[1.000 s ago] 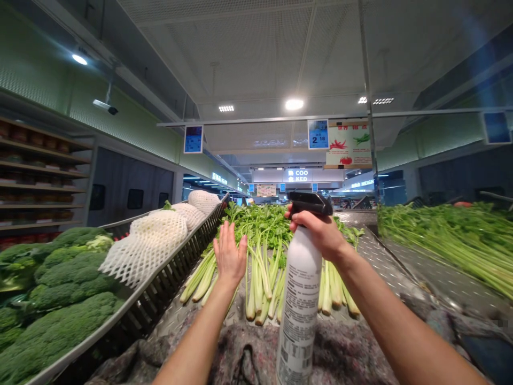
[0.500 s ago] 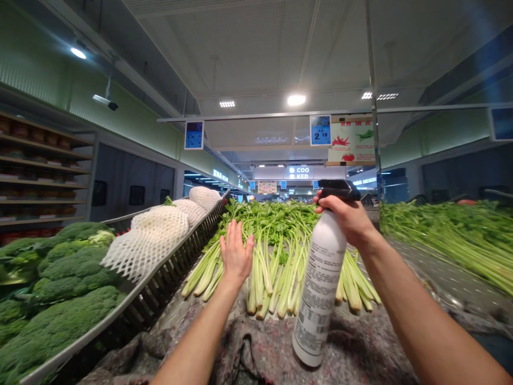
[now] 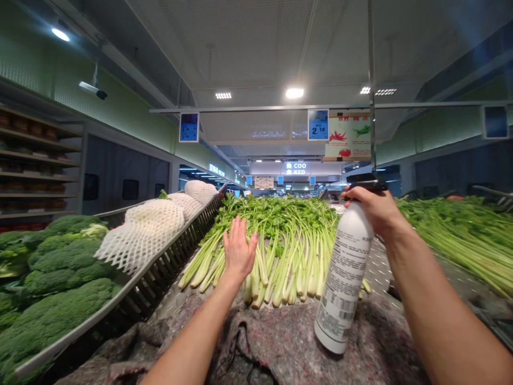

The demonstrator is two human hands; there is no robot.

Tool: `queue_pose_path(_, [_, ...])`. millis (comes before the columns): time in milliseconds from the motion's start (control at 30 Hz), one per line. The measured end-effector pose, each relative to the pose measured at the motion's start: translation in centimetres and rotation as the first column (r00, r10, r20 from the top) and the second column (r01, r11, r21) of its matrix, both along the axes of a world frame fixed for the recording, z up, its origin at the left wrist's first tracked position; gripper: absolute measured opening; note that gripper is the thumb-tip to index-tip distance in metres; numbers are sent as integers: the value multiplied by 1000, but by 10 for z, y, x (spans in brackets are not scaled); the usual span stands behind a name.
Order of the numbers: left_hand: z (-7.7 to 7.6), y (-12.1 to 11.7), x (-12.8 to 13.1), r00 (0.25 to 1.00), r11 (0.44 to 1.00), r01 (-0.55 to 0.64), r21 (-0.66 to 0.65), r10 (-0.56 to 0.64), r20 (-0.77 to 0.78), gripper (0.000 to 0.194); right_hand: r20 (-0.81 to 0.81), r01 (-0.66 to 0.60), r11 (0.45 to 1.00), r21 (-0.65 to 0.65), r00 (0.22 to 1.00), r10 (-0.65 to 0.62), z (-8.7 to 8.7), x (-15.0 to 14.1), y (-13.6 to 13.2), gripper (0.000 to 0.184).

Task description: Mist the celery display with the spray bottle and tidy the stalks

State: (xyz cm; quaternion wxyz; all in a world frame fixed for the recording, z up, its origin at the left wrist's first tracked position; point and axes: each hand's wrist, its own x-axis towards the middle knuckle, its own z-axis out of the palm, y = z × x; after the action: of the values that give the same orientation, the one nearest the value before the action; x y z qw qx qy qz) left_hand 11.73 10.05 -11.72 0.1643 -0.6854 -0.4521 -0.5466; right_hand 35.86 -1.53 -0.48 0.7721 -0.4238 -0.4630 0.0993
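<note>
My right hand [image 3: 379, 206] is wrapped round the neck and trigger of a white spray bottle [image 3: 342, 278] with a black head. The bottle hangs slightly tilted over the grey felt cloth [image 3: 288, 337], in front of the right end of the celery. A spread of celery [image 3: 296, 251] lies with its leaves to the back and its pale stalk ends towards me. Over the left part of it is my left hand [image 3: 239, 248], palm down with fingers stretched out, holding nothing. I cannot tell whether that hand touches the stalks.
A black slatted divider [image 3: 172, 262] slants along the left. Beyond it are broccoli heads [image 3: 72, 267] and produce in white foam nets [image 3: 148, 230]. A mirror on the right reflects celery [image 3: 460, 230]. Price signs [image 3: 318, 125] hang from a rail above.
My right hand has carried the spray bottle to the right, uncovering more celery stalks. The left hand, still flat, has shifted slightly right.
</note>
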Motion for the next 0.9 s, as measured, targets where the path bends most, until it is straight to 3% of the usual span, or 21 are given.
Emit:
queue_pose_path(100, [-2,0,2,1000,1000,3,0,-3,-15,53,-41,93,995,35,995,-92,-2,10,-5,15])
queue_pose_path(233, [-5,1,5,999,1000,4,-1,-4,-42,52,-87,108,994,24,991,-106,-9,15,-3,15])
queue_pose_path(600, [-7,2,2,1000,1000,1,21,0,-26,50,25,221,975,19,975,-221,-15,30,-3,20])
queue_pose_path(667, [-6,3,1,1000,1000,5,22,-4,-11,50,38,191,982,6,981,-191,-15,26,-5,19])
queue_pose_path(767, [-4,5,-2,1000,999,6,38,-7,26,50,11,49,999,8,999,-49,-13,14,-8,19])
queue_pose_path(900, [0,6,-8,997,999,-18,44,15,77,52,14,-62,993,101,998,61,-10,-1,-13,20])
